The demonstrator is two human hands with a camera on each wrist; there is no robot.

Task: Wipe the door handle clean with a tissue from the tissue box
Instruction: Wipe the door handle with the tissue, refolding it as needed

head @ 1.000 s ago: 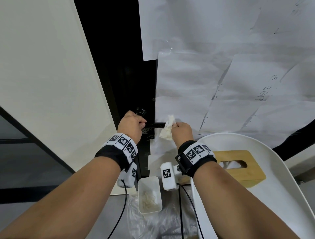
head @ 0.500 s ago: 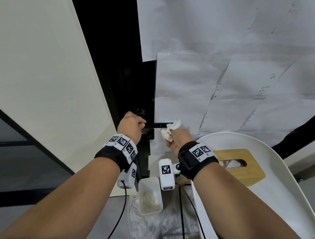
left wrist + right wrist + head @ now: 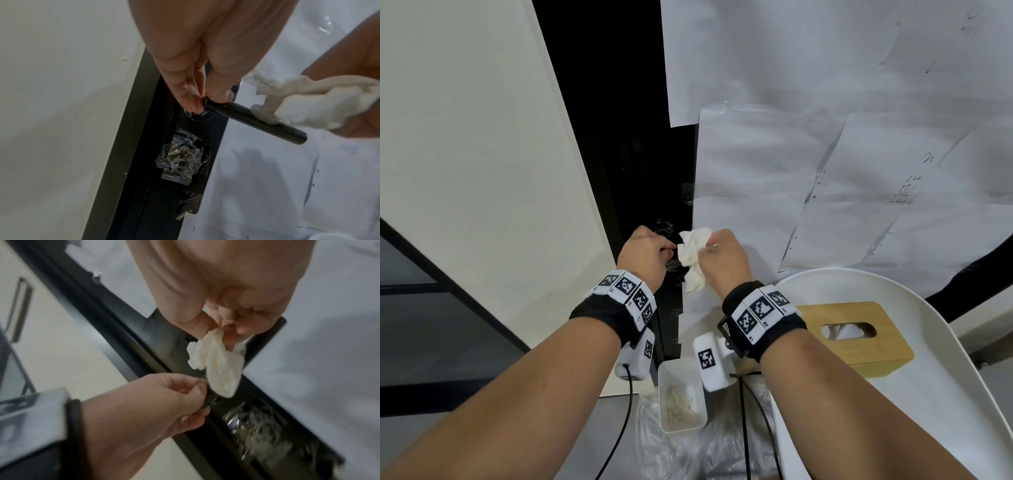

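Left hand (image 3: 205,53) pinching the base end of the black cylindrical door handle (image 3: 252,119), thumb and fingertips curled around it beside the round rosette on the black door frame (image 3: 148,146). Right hand (image 3: 722,260) pinching a crumpled white tissue (image 3: 693,255), fingers curled round the wad. Tissue pressed against the upper side of the handle bar partway along, the bar's free end left bare in the left wrist view. In the head view, tissue touching or just beside the left grip's knuckles; exact contact hard to tell, the right wrist view being blurred. Crinkled clear plastic film (image 3: 180,160) taped on the frame below the handle. White paper sheets (image 3: 825,171) covering the door to the right. Lower right, a wooden tissue box (image 3: 856,334) with an oval slot, resting on a white curved chair seat (image 3: 945,394). Below the wrists, a small white rectangular tub (image 3: 681,395) holding pale scraps, set on clear plastic sheeting (image 3: 688,452).
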